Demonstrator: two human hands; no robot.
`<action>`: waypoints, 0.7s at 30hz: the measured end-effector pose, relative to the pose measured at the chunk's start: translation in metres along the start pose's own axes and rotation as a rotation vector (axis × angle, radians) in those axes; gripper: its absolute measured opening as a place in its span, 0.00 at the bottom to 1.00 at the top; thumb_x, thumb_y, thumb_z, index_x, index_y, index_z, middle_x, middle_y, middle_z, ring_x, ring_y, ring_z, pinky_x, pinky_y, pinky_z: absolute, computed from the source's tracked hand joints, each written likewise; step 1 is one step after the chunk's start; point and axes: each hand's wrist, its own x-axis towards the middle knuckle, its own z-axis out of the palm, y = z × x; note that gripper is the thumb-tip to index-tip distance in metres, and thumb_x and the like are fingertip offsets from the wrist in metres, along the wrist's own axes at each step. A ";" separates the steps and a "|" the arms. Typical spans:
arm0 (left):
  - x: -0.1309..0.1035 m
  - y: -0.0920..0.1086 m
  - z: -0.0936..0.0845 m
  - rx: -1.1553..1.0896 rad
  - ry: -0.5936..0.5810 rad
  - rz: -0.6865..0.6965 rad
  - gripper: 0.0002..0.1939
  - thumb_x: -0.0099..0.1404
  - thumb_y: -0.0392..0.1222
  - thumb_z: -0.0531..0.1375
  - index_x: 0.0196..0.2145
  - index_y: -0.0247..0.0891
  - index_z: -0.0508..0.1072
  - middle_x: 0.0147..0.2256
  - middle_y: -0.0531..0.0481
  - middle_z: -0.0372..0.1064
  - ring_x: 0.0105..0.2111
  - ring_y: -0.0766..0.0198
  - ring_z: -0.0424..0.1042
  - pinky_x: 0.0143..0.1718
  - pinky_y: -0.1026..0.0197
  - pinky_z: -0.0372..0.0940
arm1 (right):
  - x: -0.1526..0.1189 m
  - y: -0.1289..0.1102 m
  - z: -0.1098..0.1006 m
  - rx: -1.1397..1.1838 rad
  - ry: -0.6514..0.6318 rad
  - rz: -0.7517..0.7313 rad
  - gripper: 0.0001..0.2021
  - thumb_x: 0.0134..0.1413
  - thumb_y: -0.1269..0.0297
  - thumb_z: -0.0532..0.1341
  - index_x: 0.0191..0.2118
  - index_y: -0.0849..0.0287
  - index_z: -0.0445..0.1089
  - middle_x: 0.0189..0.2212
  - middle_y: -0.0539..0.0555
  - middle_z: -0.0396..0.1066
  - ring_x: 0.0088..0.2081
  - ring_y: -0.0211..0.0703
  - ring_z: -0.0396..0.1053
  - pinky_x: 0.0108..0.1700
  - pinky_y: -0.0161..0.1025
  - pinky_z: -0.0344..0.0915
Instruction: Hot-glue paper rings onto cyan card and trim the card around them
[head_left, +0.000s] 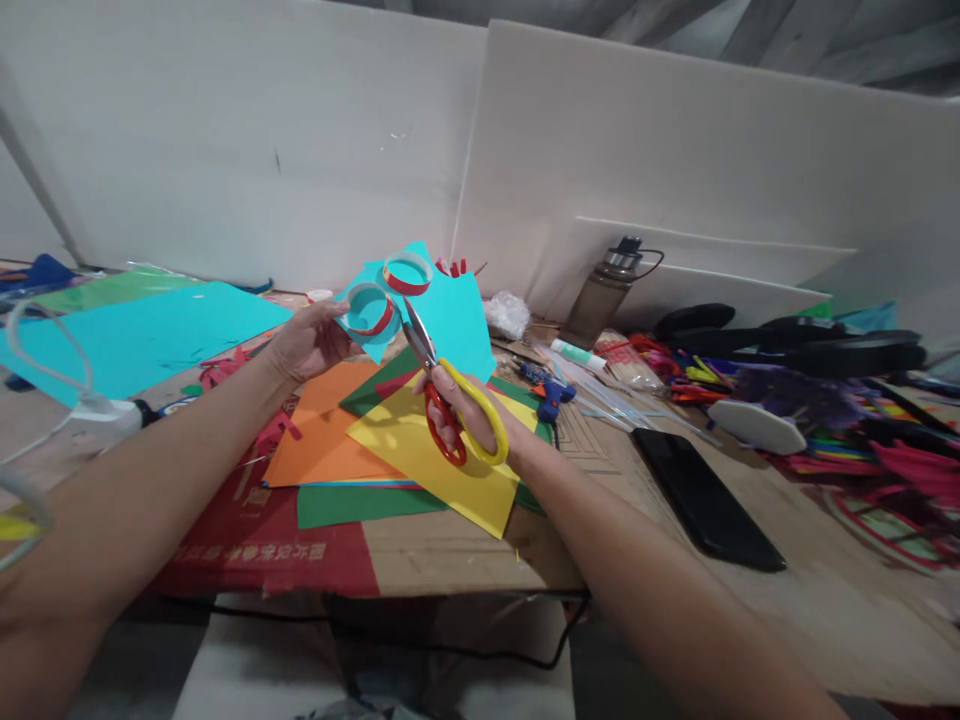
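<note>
My left hand [316, 340] is closed on the edge of a turquoise sheet of paper [461, 315], next to a red-and-white ring [373, 326]. A second red-and-white ring [409, 286] sits on the same sheet, farther back. In my right hand [457, 400] is a pair of scissors [421, 338] with one red and one yellow handle loop. The blades point up and left, close beside the nearer ring; whether they touch the paper I cannot tell. Below both hands lie yellow paper [427, 450], orange paper [319, 430] and green paper [352, 505].
A larger turquoise sheet [165, 330] lies at the left, near a white plug [97, 420]. To the right are a blue glue gun [555, 398], a glue stick [578, 355], a bottle [600, 295] and a black phone [705, 500]. White boards [675, 150] stand behind the table.
</note>
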 end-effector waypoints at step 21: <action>0.005 0.001 -0.009 -0.006 0.002 -0.013 0.11 0.65 0.32 0.55 0.38 0.34 0.77 0.30 0.47 0.79 0.26 0.61 0.78 0.32 0.59 0.77 | -0.006 -0.007 0.007 -0.095 0.101 0.022 0.21 0.66 0.40 0.54 0.39 0.56 0.65 0.15 0.40 0.59 0.11 0.31 0.54 0.13 0.29 0.53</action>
